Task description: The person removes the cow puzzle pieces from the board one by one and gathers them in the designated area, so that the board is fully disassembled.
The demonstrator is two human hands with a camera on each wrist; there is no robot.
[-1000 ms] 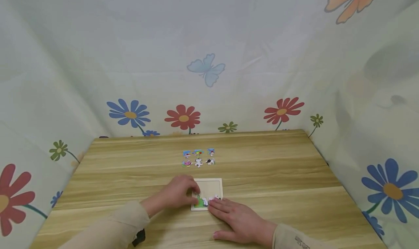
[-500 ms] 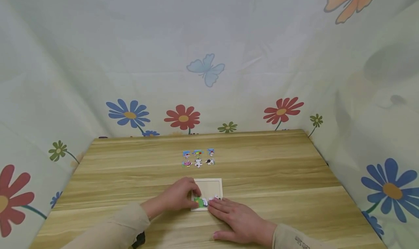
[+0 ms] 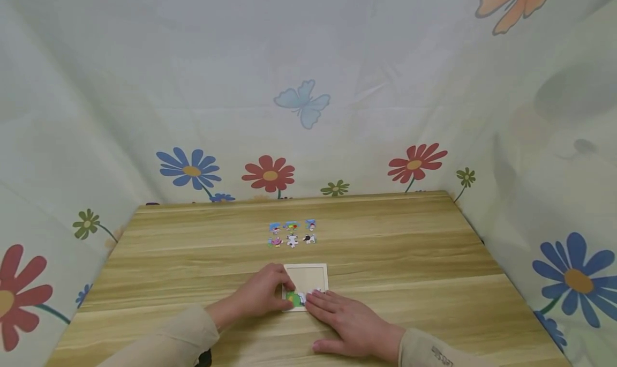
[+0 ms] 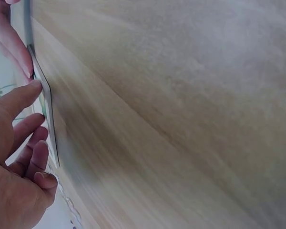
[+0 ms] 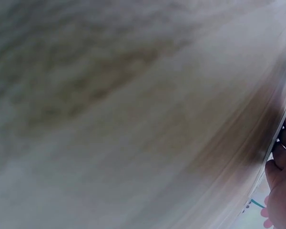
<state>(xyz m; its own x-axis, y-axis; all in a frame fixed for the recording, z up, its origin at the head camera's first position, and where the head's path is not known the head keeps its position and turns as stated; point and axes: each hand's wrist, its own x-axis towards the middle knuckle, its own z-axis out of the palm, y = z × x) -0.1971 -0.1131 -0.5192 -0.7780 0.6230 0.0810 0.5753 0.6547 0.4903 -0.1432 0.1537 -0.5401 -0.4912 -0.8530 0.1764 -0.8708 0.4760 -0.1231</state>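
Note:
A small square puzzle tray (image 3: pixel 306 264) with a pale rim lies on the table. Along its near side sit a green puzzle piece (image 3: pixel 292 298) and white pieces partly covered by fingers. My left hand (image 3: pixel 262 291) reaches in from the left, thumb and index finger at opposite edges of the green piece, pinching it. In the left wrist view, the other fingers of this left hand (image 4: pixel 16 157) curl loosely by the tray's side. My right hand (image 3: pixel 349 324) lies flat, its straight fingertips resting on the white pieces at the tray's near right.
Beyond the tray, several loose puzzle pieces lie in two rows, among them a black-and-white piece (image 3: pixel 309 239) and a pink one (image 3: pixel 276 242). The wooden table (image 3: pixel 409 249) ends at a flower-printed cloth (image 3: pixel 366 115) at the back and sides.
My left thumb and fingers have shifted slightly at the green piece, which now lies level at the tray's near left corner. The right hand stays almost still on the white pieces.

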